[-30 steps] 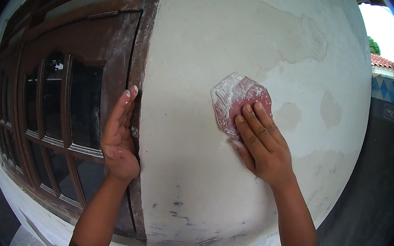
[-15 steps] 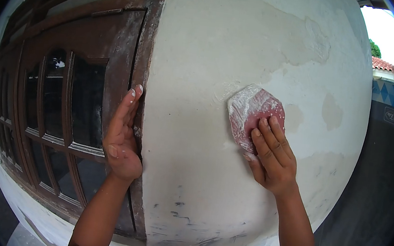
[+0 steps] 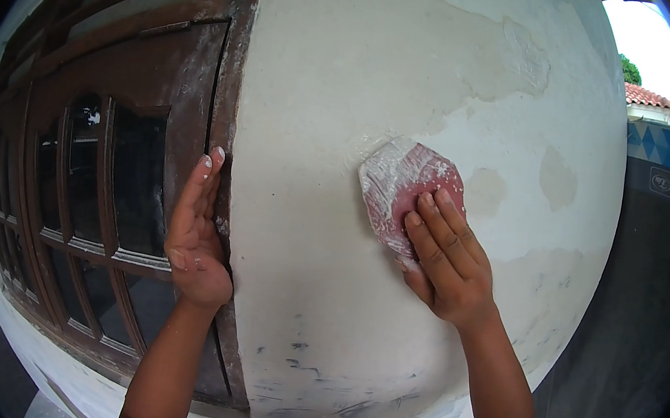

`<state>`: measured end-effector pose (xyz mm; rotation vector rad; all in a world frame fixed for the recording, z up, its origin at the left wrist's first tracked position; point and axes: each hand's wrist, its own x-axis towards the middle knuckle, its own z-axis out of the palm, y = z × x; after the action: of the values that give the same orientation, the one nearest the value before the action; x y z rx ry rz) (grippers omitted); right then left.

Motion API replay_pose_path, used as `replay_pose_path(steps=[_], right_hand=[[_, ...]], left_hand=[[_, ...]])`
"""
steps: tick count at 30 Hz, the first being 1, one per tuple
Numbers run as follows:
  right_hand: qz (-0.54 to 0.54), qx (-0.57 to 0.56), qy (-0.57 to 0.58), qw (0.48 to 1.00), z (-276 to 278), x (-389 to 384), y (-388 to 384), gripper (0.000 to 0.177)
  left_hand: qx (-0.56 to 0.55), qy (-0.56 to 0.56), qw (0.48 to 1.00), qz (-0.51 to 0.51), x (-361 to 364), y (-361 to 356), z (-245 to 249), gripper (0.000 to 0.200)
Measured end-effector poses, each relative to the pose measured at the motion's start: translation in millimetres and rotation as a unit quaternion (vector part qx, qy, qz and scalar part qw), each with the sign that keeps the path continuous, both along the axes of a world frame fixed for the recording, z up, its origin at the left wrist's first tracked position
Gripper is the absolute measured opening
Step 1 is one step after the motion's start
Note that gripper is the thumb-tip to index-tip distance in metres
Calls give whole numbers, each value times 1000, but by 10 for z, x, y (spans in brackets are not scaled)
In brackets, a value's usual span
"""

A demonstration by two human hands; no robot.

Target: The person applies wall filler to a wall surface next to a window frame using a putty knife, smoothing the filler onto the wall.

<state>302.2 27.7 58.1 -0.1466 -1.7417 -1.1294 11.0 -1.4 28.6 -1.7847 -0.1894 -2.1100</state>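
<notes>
A reddish, irregular flat pad (image 3: 411, 186) smeared with white paste lies against the pale wall (image 3: 308, 231). The fingers of my right hand (image 3: 450, 262) press on its lower right part, with the thumb at its lower edge. My left hand (image 3: 200, 236) is held upright beside the brown wooden frame (image 3: 236, 101), fingers extended and close together, with white paste on the fingertips. Nothing shows in that hand. Wet white streaks mark the wall at the pad's upper left edge.
A dark wooden window with glass panes (image 3: 138, 180) fills the left side. Grey patches and dark smudges mark the wall. At the right stands a dark surface with a blue patterned band (image 3: 656, 146), and a tiled roof (image 3: 647, 96) shows beyond.
My right hand and the pad have shifted left across the wall. The whole view has shifted a little, with the window frame and my left hand now slightly further left.
</notes>
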Motion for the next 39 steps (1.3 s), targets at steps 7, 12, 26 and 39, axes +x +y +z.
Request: replay_pose_path(steps=[7, 12, 26, 39], right_hand=[[-29, -13, -37, 999, -88, 47, 13, 41], [-8, 7, -15, 1000, 106, -55, -12, 42], [-11, -30, -12, 999, -62, -79, 24, 42], [-9, -38, 13, 999, -182, -146, -12, 43]], left_hand=[[-4, 1, 1000, 1, 14, -33, 8, 102], [-3, 25, 999, 20, -12, -17, -7, 95], [-4, -6, 1000, -6, 7, -18, 1, 100], [-9, 8, 1000, -3, 65, -60, 9, 95]])
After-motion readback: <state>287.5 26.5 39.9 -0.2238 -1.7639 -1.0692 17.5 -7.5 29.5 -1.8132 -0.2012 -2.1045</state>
